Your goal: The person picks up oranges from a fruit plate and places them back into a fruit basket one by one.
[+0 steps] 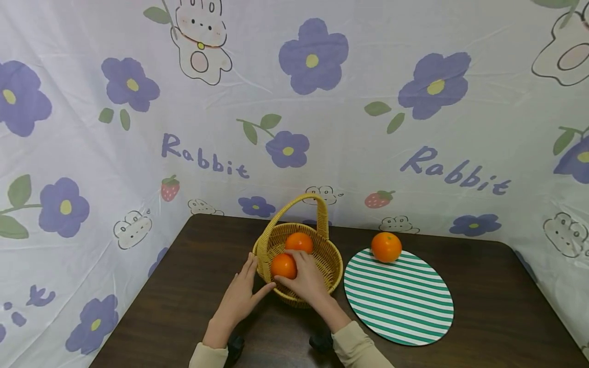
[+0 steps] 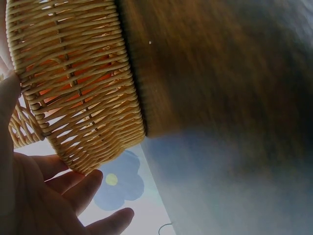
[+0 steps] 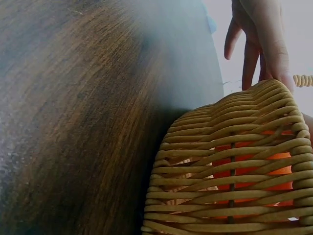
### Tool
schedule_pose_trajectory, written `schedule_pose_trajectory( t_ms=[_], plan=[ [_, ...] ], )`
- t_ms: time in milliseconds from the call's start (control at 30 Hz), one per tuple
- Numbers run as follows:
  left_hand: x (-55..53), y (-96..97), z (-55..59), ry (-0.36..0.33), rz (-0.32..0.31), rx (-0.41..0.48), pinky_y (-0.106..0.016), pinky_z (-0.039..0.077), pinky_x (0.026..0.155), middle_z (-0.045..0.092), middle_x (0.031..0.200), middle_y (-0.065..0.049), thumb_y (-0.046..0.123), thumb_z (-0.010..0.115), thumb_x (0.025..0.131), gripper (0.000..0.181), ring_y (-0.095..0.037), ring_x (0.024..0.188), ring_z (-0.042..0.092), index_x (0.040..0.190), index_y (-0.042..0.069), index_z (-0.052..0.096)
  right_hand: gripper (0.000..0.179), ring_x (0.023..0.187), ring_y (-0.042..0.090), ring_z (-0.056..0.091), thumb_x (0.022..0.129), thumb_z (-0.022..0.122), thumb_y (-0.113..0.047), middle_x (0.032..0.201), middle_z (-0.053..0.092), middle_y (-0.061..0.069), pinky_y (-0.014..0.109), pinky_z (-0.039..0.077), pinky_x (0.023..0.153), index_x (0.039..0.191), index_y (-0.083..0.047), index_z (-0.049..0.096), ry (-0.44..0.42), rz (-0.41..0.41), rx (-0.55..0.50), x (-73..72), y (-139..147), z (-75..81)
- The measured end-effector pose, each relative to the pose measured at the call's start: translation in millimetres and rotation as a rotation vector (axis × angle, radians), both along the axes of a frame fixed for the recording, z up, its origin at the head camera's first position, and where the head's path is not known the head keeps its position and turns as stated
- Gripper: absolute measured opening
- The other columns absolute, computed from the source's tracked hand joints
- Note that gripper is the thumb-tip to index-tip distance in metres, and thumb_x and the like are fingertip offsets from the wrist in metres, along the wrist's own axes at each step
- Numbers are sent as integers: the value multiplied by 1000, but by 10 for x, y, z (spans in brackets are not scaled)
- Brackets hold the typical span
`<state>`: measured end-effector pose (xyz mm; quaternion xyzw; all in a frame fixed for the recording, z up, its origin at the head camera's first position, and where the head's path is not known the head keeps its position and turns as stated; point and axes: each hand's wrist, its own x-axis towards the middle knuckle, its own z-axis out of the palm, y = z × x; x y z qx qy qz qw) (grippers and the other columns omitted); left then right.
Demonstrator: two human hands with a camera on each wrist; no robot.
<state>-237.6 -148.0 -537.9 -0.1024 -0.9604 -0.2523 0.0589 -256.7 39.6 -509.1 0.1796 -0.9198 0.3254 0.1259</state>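
Observation:
A yellow wicker basket (image 1: 332,258) with a tall arched handle stands on the table, holding two oranges. My right hand (image 1: 307,276) reaches over the front rim and grips the nearer orange (image 1: 284,266), thumb on one side and fingers on the other. Just behind it lies the second orange (image 1: 299,241). At the basket's left side, my left hand (image 1: 238,292) touches the wicker with fairly straight fingers and thumb spread. The left wrist view shows those fingers (image 2: 84,192) against the outer wall. Orange patches show through the weave (image 3: 230,169) in the right wrist view.
Right of the basket lies a round green-and-white striped mat (image 1: 399,301). A third orange (image 1: 386,247) sits at its back edge. The dark wooden table (image 1: 175,286) ends at a patterned cloth backdrop (image 1: 349,138). Black devices (image 1: 321,343) are at both wrists.

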Motion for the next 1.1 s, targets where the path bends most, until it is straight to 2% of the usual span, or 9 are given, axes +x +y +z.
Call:
schedule_pose_trajectory(
  t_ms=[333, 567, 1100],
  plan=[
    [1, 2, -16, -8, 0, -18, -50, 21, 102, 7, 147, -4, 69, 36, 76, 87, -21, 130, 23, 142, 17, 13, 57, 100, 22, 49, 72, 68, -42, 112, 45, 6, 41, 47, 79, 119, -16, 49, -56, 22, -15, -31, -44, -4],
    [3, -1, -21, -3, 0, -11, -50, 21, 102, 6, 147, -3, 69, 36, 76, 87, -21, 130, 23, 142, 16, 13, 48, 98, 19, 49, 74, 67, -38, 107, 44, 4, 37, 48, 81, 115, -16, 54, -45, 24, -12, -77, -58, 18],
    [-5, 6, -25, 5, 9, -11, -50, 21, 102, 8, 147, -4, 67, 39, 77, 86, -21, 130, 24, 142, 16, 14, 52, 101, 20, 47, 72, 70, -36, 109, 43, 5, 39, 46, 83, 117, -17, 51, -22, 38, 1, -88, -54, -27]
  ],
)
